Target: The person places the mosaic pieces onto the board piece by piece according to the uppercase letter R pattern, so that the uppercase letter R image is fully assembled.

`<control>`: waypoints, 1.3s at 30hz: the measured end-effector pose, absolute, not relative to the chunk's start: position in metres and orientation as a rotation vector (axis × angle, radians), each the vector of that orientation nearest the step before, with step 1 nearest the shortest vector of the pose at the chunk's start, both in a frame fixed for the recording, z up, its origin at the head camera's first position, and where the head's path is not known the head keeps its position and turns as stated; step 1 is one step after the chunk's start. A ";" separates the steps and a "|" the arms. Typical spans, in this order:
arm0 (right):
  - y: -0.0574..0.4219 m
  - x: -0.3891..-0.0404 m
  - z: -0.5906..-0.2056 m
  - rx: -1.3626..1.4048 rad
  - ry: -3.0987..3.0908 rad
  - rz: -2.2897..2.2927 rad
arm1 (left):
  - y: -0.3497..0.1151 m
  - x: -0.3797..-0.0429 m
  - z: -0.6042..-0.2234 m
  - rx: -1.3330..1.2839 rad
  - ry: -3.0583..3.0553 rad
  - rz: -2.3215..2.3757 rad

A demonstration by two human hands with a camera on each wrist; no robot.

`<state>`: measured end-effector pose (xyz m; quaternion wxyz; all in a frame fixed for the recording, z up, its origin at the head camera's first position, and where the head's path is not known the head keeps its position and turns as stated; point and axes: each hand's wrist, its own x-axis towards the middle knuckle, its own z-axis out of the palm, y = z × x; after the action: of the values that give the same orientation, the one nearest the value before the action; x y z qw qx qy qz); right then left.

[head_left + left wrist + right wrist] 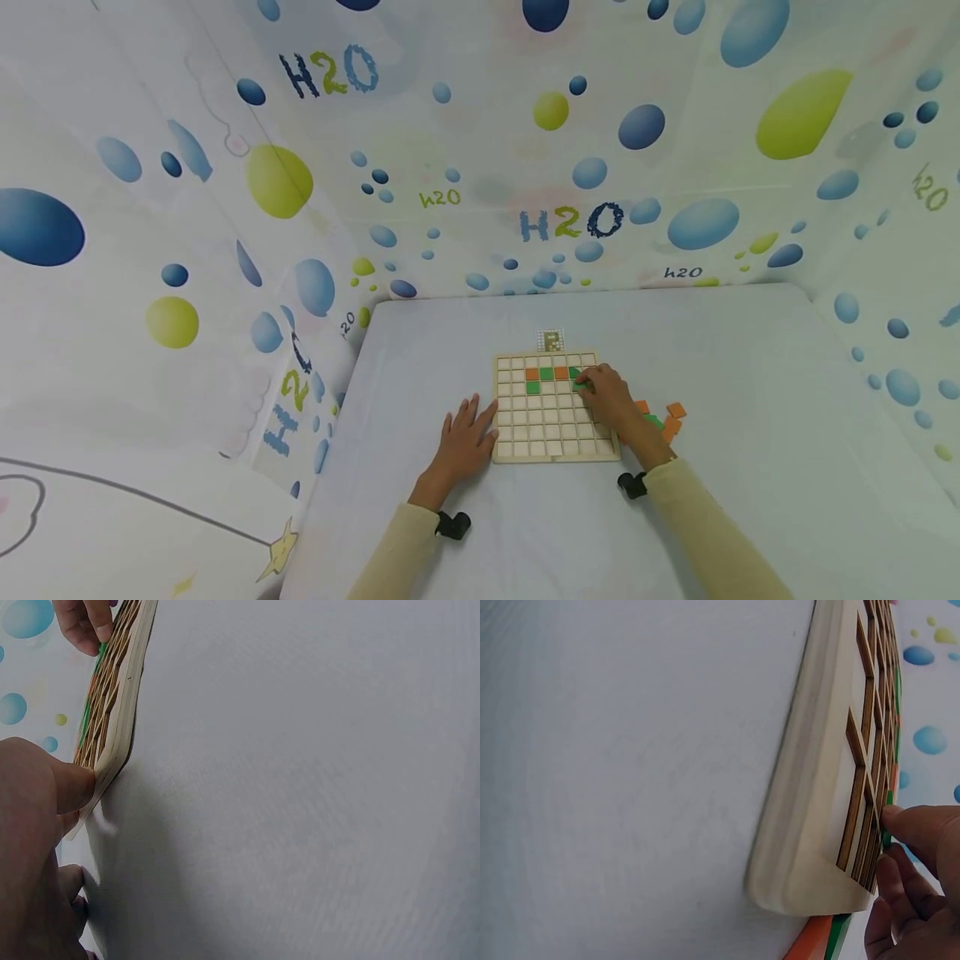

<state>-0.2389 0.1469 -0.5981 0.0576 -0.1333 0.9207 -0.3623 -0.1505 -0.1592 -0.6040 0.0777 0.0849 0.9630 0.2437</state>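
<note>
A wooden grid board (555, 443) lies on the white table, with orange and green square tiles (546, 373) in its upper cells and one green tile (533, 387) a row lower. My right hand (609, 398) reaches over the board's right side. Its thumb and fingertips pinch a green tile (886, 838) right at the grid, partly hidden by the fingers. My left hand (463, 442) rests beside the board's left edge with fingers spread. In the left wrist view its thumb (75, 787) touches the board's corner.
A small printed card (551, 340) with a pattern lies just beyond the board's far edge. Several loose orange and green tiles (672, 425) are heaped to the right of the board, near my right wrist. A patterned wall (480, 242) stands behind the table.
</note>
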 end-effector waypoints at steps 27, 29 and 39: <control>0.176 -0.219 -0.580 -0.231 2.907 -1.079 | -0.160 -0.150 -0.607 0.259 2.894 0.765; 0.187 -0.218 -0.582 -0.166 2.926 -1.041 | -0.159 -0.149 -0.605 0.260 2.893 0.771; 0.226 -0.203 -0.576 0.022 2.881 -0.800 | -0.158 -0.149 -0.603 0.245 2.882 0.739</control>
<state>-0.2033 0.2263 -0.5758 0.0757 0.0072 0.9607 -0.2669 -0.1488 -0.1583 -0.6031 0.0782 0.0819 0.9624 0.2468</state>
